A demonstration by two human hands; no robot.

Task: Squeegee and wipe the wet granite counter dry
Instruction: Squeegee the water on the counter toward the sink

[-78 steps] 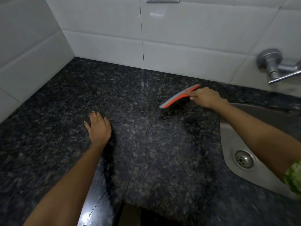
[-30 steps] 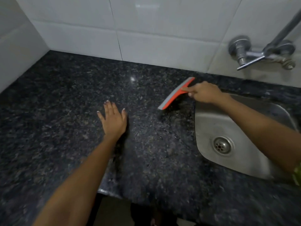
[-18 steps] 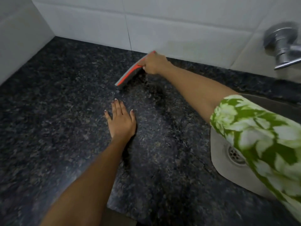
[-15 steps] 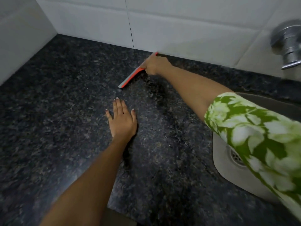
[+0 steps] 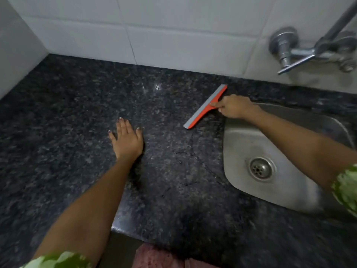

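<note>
My right hand [image 5: 234, 106] grips the light, stiff squeegee [image 5: 205, 106] by its handle; left hand [image 5: 126, 141] lies open on slick counter [image 5: 77, 113].

Dim, flat indoor light. Small bright glint on granite counter [image 5: 58, 113] far centre. Soft shadow right of left forearm [image 5: 87, 206], darkest toward near edge. Motion blur on tap [image 5: 301, 53] far right and patterned sleeve [image 5: 347, 188]. Wide-angle bending of tile lines [image 5: 127, 35] toward edges. Near corners murky, grainy.
</note>
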